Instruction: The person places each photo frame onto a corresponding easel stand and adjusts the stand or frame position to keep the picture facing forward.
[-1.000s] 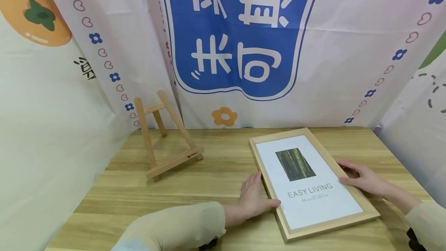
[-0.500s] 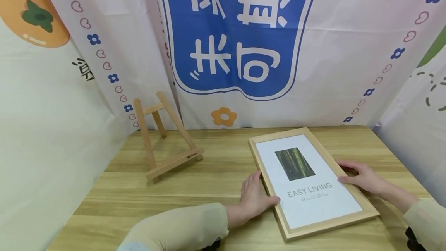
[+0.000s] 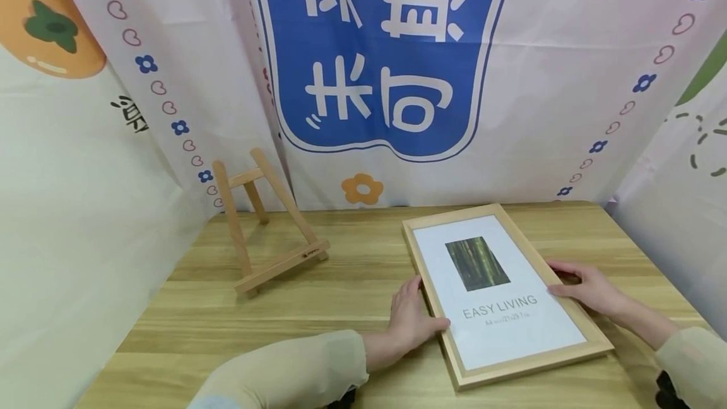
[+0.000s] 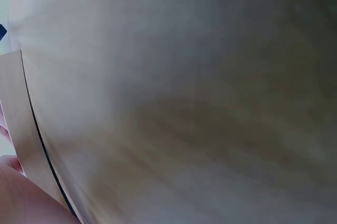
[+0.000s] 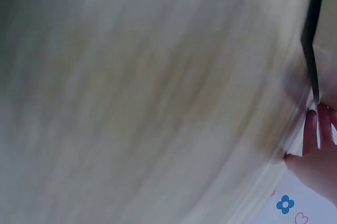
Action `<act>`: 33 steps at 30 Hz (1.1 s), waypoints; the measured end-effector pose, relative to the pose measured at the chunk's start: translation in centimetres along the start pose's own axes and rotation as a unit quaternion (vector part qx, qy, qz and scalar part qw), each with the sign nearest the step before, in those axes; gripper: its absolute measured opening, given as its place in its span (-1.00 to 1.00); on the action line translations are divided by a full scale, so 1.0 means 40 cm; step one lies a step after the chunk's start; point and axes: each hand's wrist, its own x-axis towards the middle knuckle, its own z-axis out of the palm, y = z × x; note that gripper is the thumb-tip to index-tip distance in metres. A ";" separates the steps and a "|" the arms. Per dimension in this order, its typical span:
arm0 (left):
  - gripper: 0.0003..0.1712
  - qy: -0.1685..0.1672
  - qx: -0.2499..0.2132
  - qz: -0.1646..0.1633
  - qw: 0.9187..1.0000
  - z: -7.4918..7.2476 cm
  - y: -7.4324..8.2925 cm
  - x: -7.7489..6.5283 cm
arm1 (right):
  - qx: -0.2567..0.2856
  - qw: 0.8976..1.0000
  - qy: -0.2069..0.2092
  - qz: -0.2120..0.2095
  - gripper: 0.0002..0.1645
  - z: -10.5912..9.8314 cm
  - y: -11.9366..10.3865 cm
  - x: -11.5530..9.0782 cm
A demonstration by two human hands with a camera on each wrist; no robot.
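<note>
A light wooden picture frame (image 3: 513, 333) lies at a slant on the right half of the table in the head view. Its white insert bears a small forest picture and the words "EASY LIVING". My left hand (image 3: 410, 324) grips its left side, thumb on the top face and fingers along the outer edge. On the opposite side my right hand (image 3: 591, 289) holds the frame, thumb over the border, fingers partly hidden at the edge. The left wrist view catches the frame's side (image 4: 26, 129) beside my hand (image 4: 26, 197). Fingers of my right hand (image 5: 313, 166) appear at the right wrist view's edge.
A small wooden easel (image 3: 272, 273) stands on the table's left side, well apart from the frame. Printed cloth (image 3: 539, 112) hangs behind and at both sides of the wood-grain table (image 3: 318, 308).
The head view has shifted slightly. Both hands keep their hold on the picture frame, which stays in nearly the same place; the easel stands as before.
</note>
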 end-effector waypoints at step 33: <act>0.22 0.007 -0.258 0.043 0.965 -0.189 -0.029 -0.025 | 0.164 0.980 0.076 -0.085 -0.26 0.043 -0.191 0.043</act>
